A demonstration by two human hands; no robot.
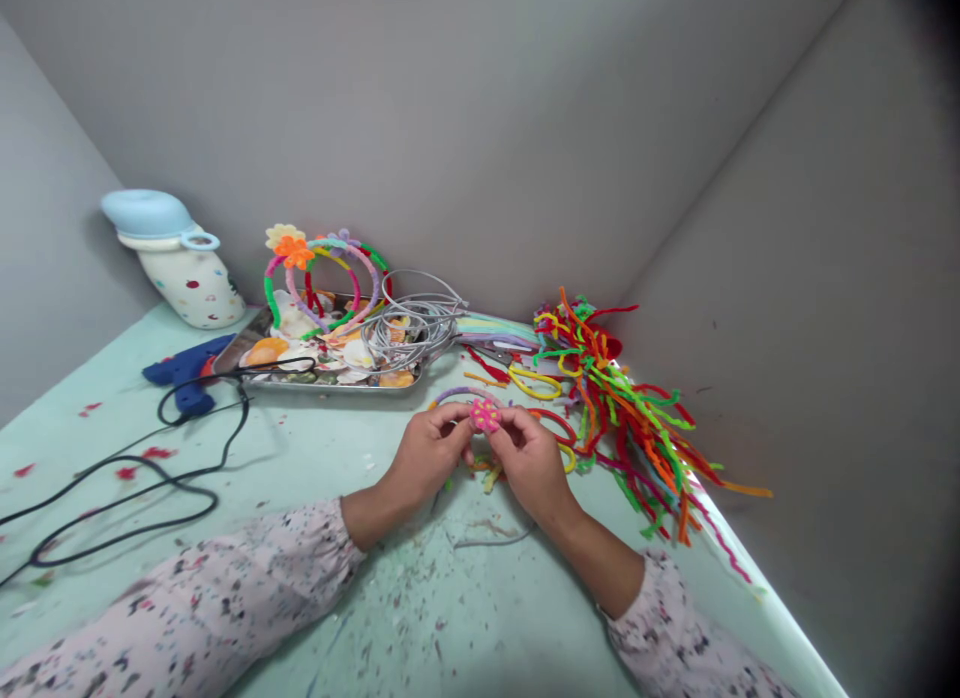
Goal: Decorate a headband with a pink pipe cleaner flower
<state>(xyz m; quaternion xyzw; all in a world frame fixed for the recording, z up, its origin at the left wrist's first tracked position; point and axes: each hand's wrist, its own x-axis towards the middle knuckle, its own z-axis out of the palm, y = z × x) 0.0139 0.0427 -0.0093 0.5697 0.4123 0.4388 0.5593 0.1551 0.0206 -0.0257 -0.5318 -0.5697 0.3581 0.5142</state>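
A small pink flower (484,415) with yellow spots is held up between my two hands over the table. My left hand (431,450) pinches its left side with thumb and fingertips. On the other side, my right hand (534,466) is closed on it in the same way. A lilac fuzzy ring (466,391) lies just behind the hands, partly hidden by them. Under the fingers are some yellow-green fuzzy scraps (491,478). A short grey wire (493,543) rests on the table nearer to me.
A metal tray (330,386) holds shells, fuzzy rings (334,278) with flowers, and coiled wire (420,323). A blue glue gun (187,368) with black cord (217,468) lies left, near a white bottle (191,283). Scissors with yellow handles (536,383) and many pipe cleaners (622,408) lie right.
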